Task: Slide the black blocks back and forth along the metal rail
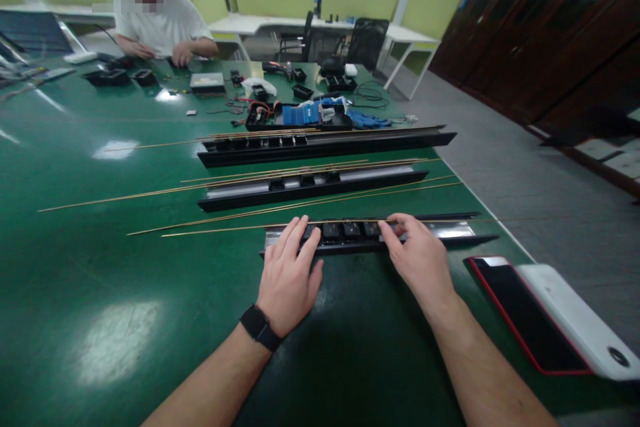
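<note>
Here, both hands (289,272) reach forward palm-down, seemingly touching 1 rod (215,231).

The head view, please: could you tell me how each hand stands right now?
Left hand: open, spread over the nearest channel.
Right hand: curled at the thin rod; whether it grips cannot be told.

This is an office. Partitions (360,1), desks (245,24) and chairs (369,40) stand around twelve o'clock, wooden cabinets (540,20) at two o'clock.
</note>
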Demonstrator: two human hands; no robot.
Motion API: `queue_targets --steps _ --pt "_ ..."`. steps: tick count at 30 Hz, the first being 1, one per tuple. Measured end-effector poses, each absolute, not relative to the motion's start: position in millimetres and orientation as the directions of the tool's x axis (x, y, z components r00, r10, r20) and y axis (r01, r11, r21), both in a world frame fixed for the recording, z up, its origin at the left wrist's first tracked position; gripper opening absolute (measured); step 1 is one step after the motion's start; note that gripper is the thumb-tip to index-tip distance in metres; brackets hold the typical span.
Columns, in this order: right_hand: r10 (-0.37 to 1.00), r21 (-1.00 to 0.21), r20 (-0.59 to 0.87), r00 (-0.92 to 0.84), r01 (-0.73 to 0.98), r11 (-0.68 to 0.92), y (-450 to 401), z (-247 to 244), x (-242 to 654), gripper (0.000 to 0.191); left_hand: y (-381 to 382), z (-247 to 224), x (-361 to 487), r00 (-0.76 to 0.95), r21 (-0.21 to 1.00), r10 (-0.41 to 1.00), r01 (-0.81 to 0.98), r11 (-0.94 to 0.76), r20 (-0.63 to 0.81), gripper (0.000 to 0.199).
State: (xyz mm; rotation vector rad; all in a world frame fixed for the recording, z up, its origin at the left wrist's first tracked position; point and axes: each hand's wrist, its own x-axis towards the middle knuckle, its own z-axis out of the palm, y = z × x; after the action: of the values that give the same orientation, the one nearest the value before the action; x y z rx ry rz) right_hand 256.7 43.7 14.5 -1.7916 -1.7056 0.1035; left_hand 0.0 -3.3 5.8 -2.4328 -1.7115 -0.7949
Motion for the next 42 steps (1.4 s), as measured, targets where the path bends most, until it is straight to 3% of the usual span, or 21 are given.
queue_targets --steps 42 --pt "0.915 -0.442 0.358 0.184 0.897 -0.007 43.4 14.2 259.2 0.044 -3.6 5.6 -0.9 0.253 0.237 0.859 0.892 -0.385 0.445 0.051"
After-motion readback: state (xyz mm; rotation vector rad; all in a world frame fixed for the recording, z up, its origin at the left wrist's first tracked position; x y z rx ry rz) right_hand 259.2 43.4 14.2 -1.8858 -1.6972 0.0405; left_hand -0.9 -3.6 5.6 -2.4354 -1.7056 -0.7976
